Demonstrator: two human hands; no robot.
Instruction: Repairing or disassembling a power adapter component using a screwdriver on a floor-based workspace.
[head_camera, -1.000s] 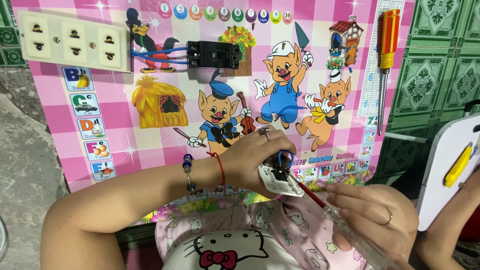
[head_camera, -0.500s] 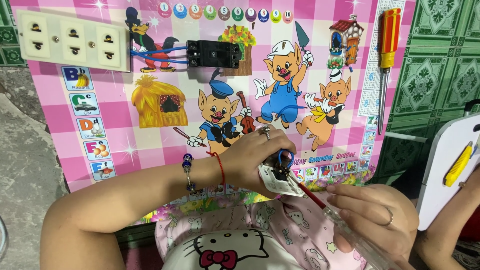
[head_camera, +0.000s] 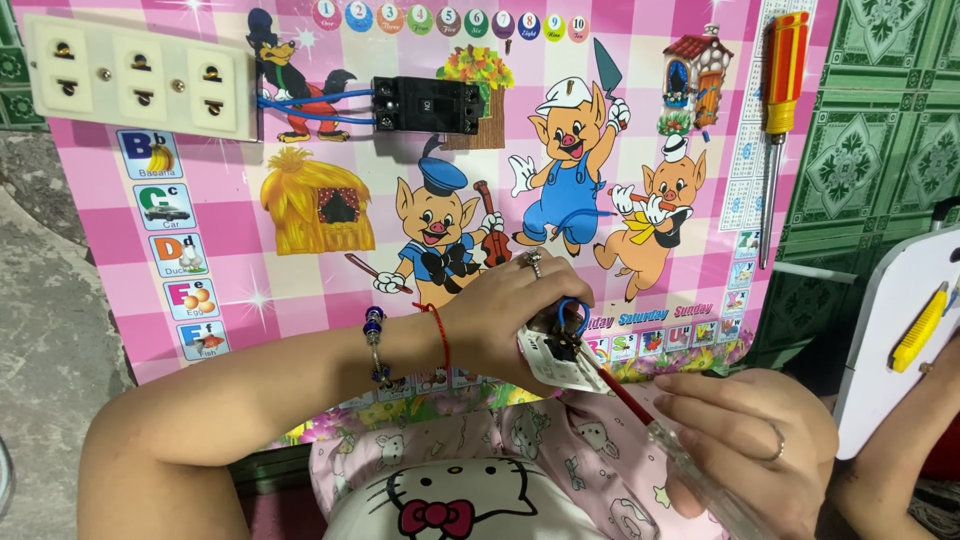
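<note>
Over the pink cartoon board we hold a small white switch part pinched in our left hand, its blue wire loop on top. Our right hand, closed around a clear-handled screwdriver, sits down and right of it, the shaft running up-left so the tip meets the part. Nothing has shifted since the earlier frames.

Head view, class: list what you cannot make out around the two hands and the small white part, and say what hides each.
- Small white part: mostly covered by the left hand.
- Screwdriver tip: hidden where it meets that part.
- Screwdriver handle end: cut off by the bottom edge, partly covered by the right hand.
- Blue wire: its ends hidden behind fingers.
</note>
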